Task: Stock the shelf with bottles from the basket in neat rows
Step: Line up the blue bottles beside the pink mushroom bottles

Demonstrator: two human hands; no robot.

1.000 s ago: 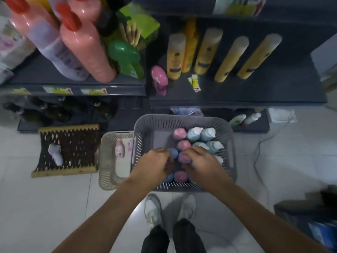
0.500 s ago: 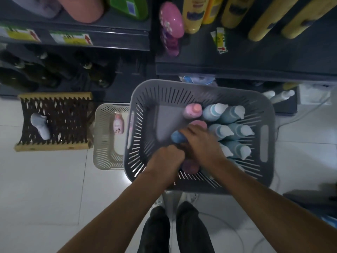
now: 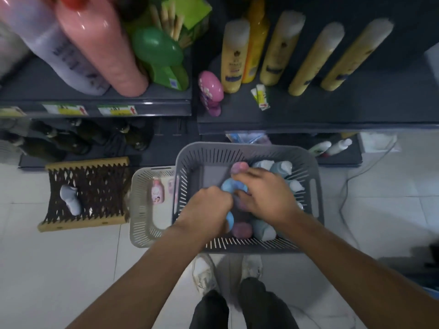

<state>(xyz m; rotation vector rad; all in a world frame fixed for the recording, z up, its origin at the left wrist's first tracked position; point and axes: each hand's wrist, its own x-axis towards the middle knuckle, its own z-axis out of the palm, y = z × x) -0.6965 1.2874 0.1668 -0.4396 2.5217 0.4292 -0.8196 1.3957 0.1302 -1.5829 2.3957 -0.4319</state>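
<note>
There was a single view, from a camera worn on the person's head, looking steeply down and a little forward. It sat close above the grey slotted plastic basket (image 3: 247, 153), which filled the centre, with both forearms reaching in from the bottom edge and the white shoes (image 3: 204, 274) directly beneath. The dark metal shelf (image 3: 332, 115) spread across the top, its bottles fanned outward by the wide lens. The pale tiled floor (image 3: 59, 269) filled the rest.

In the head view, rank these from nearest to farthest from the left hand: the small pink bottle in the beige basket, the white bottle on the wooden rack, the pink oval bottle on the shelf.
From the left hand:
1. Small pink bottle, in the beige basket, just left.
2. Pink oval bottle, on the shelf above.
3. White bottle, on the wooden rack, far left.
</note>
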